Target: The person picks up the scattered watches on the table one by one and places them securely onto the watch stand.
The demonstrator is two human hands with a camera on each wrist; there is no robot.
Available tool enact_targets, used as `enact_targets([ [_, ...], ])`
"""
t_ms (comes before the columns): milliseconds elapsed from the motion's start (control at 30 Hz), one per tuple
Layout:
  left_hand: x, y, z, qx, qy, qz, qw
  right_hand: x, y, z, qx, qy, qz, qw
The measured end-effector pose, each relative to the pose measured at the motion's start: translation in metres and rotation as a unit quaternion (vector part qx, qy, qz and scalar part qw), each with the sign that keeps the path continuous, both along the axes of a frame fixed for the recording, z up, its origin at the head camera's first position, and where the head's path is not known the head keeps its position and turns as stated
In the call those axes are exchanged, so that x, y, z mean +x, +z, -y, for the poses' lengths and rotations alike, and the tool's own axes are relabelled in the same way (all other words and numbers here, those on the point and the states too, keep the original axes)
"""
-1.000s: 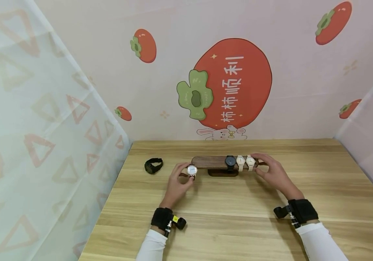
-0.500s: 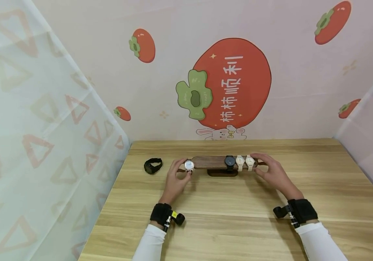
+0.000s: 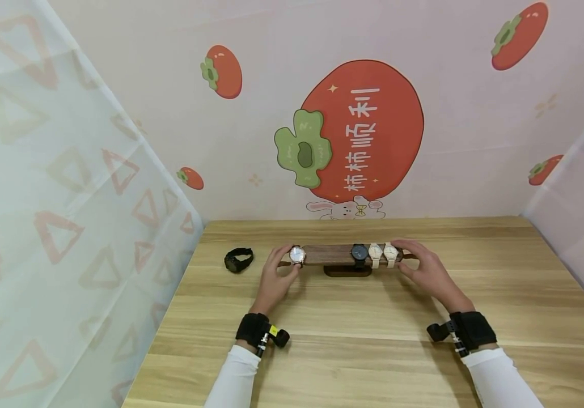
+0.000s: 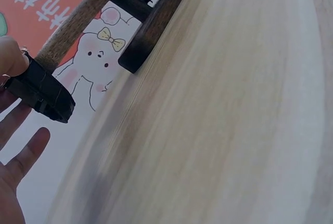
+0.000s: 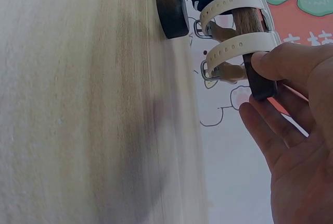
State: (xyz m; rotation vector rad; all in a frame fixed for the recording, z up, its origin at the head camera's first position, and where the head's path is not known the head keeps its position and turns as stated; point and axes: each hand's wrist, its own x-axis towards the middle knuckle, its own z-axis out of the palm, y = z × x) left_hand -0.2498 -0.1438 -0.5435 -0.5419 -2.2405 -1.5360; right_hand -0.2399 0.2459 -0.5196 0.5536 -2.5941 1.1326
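Observation:
A silver watch (image 3: 297, 254) with a pale dial sits at the left end of a dark wooden watch stand (image 3: 329, 254). My left hand (image 3: 274, 285) pinches this watch between thumb and fingers. In the left wrist view, its black strap (image 4: 44, 91) loops round the tip of the bar. At the opposite end, my right hand (image 3: 432, 276) grips the bar's tip, thumb (image 5: 276, 62) on the near side. Beside that hand, two cream watches (image 3: 390, 253) hang on the bar, their buckled straps (image 5: 240, 47) showing in the right wrist view. A black watch (image 3: 359, 253) is left of them.
Another black watch (image 3: 238, 259) lies on the wooden table (image 3: 353, 334), left of the stand. The stand's short dark base (image 3: 347, 271) rests on the table. Behind rises a wall cloth (image 3: 455, 187) printed with persimmons; a pale cloth (image 3: 83, 238) borders the left side.
My left hand has brought the silver watch from just in front of the bar's left end up and onto that end. My right hand keeps its grip on the bar.

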Motion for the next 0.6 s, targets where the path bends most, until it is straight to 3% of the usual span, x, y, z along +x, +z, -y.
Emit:
enact_targets([
  [233,0.007,0.016,-0.006,-0.005,-0.019,-0.012,0.9997,0.002,0.001,0.002,0.001,-0.005,-0.002,1.0],
  [600,-0.014,-0.009,0.004,0.014,-0.052,0.034,0.998,0.001,-0.001,0.002,0.005,-0.006,-0.018,0.9998],
])
